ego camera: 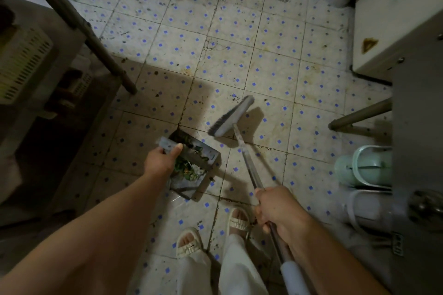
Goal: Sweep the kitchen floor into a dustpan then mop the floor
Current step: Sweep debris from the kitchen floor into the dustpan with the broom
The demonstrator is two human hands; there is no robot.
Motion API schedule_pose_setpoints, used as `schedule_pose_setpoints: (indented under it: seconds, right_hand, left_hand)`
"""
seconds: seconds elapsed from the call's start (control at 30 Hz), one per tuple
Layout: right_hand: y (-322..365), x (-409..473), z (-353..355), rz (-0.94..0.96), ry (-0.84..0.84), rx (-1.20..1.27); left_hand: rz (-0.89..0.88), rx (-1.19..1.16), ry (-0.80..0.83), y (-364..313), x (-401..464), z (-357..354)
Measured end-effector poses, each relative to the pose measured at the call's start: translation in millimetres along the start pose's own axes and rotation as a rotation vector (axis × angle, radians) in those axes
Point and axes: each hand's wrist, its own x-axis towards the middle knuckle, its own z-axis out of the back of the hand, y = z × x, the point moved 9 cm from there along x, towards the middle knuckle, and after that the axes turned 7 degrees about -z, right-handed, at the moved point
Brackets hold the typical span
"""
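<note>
There is only one view, from a camera on the person's head, and it looks steeply down and a little forward at the tiled floor (239,55). The wide lens bends the edges. The person's forearms and feet are near it, the far tiles at the top.

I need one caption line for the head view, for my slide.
Left hand holds dustpan; right hand grips broom.

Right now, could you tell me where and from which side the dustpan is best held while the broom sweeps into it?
Hold the dustpan by its raised back edge, from the near left, as the left hand does. Its open mouth faces the broom, held in the right hand, so that side should stay clear.
</note>
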Motion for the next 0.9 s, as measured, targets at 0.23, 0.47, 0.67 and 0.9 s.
schedule_pose_setpoints:
  seconds: [0.23,0.47,0.67,0.9]
  right_hand:
    - [-9,-28,-7,0.013,-0.029,0.017]
    - [-17,-71,-6,-0.059,0.051,0.179]
    - [-23,-99,1,-0.055,0.101,0.243]
    - [-33,-113,6,-0.003,0.110,0.151]
  left_hand:
    - [-0.093,-0.062,0.043,0,-35,28]
    - [-0.101,-0.093,0.069,-2,-89,60]
    - [-0.073,-0.125,0.018,9,-139,87]
    - [-0.059,-0.143,-0.072,31,-198,114]
